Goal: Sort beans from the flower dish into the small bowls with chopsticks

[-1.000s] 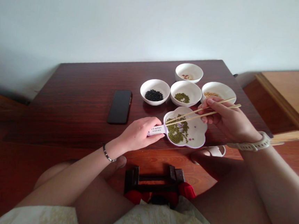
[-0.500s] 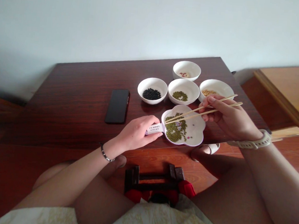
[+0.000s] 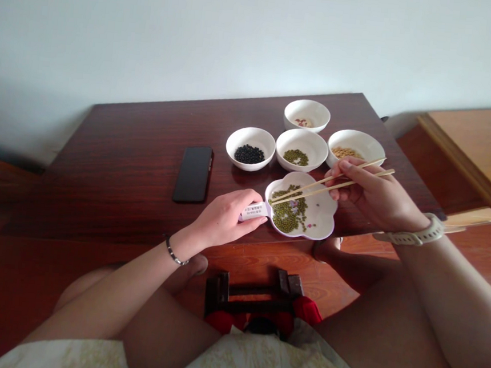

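Note:
My left hand [image 3: 229, 214] is closed around the labelled handle of a flower-shaped dish [image 3: 323, 214], white inside with a lilac rim. Green mung beans [image 3: 285, 216] lie mostly on the handle side of that dish. Between the fingers of my right hand [image 3: 371, 192] is a pair of light wooden chopsticks [image 3: 325, 182]. Their tips reach down among the beans near the handle; whether they pinch a bean is too small to tell. Just behind the dish stands a white bowl [image 3: 303, 138] with a few mung beans in it.
Left of the middle bowl is a bowl [image 3: 241, 139] of black beans. Another bowl [image 3: 308, 107] with reddish bits stands farther back, and one [image 3: 359, 139] with tan beans sits behind my right hand. A black phone [image 3: 192, 173] lies on the dark table [image 3: 123, 156].
My right hand and the chopsticks have shifted very slightly, the tips staying among the mung beans. A foot under the table has moved a little. My left hand keeps its hold on the handle.

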`<state>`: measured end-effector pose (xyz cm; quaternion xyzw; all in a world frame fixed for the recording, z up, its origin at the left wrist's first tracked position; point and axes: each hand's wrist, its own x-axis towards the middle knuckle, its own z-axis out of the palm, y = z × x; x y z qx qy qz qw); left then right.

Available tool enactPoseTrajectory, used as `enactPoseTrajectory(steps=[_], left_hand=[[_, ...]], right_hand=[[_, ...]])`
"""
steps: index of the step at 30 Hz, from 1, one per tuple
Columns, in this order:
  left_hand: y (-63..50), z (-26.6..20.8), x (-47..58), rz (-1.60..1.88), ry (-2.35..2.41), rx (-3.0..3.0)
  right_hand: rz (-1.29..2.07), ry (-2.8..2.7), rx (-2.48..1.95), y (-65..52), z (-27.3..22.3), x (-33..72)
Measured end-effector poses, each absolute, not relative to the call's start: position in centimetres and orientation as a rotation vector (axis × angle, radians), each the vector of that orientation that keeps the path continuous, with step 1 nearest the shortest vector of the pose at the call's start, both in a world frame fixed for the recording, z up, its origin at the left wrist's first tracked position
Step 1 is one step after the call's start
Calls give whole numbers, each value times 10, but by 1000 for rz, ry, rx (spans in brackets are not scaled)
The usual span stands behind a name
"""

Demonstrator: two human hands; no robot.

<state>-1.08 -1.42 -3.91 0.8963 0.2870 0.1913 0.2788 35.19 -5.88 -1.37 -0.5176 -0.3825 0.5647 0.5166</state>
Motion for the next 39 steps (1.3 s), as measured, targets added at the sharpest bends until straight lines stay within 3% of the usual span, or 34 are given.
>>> enactPoseTrajectory(steps=[33,39], left_hand=[[-16,-46,-13,525,801,2456],[-19,-47,-13,389,977,2526]], right_hand=[[1330,-931,-1227,-61,-5,354],[1420,-883,-1274,-64,-2,360]])
